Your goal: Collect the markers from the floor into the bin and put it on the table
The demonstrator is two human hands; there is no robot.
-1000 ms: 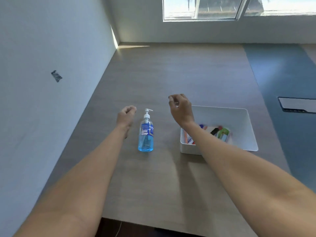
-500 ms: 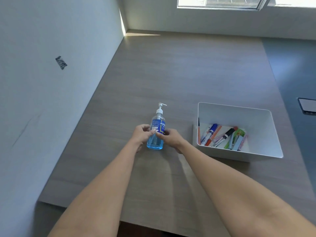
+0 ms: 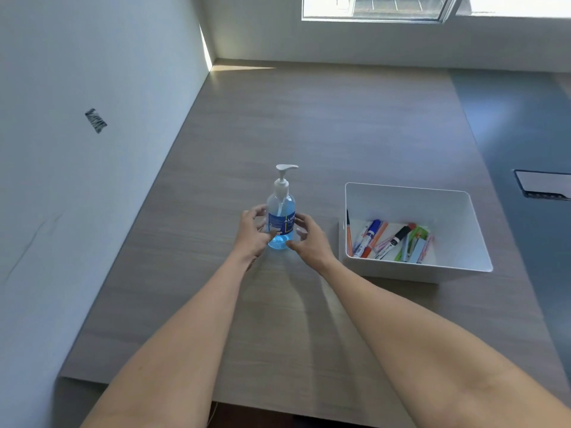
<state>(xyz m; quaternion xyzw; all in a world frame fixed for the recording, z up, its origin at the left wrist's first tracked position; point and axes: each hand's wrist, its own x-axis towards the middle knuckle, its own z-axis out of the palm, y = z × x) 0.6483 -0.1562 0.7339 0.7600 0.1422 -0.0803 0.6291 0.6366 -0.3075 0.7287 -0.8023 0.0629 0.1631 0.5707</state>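
A white bin (image 3: 411, 273) stands on the wooden table (image 3: 324, 125) at the right and holds several coloured markers (image 3: 392, 239). My left hand (image 3: 251, 233) and my right hand (image 3: 309, 239) sit left of the bin, on either side of a blue pump bottle (image 3: 281, 211). Their fingers are spread and curve around the bottle's lower half. I cannot tell whether the fingertips touch it or stay just off it. Neither hand is on the bin or holds a marker.
A white wall (image 3: 92, 149) runs along the table's left edge, and a window (image 3: 401, 7) is at the far end. A blue-grey strip (image 3: 525, 134) with a dark-framed panel (image 3: 543, 183) lies at the right. The table's near edge is close to my elbows.
Both hands came down from above the table to the pump bottle and closed around it. Since half a second ago their fingers have spread apart. The bin has not moved.
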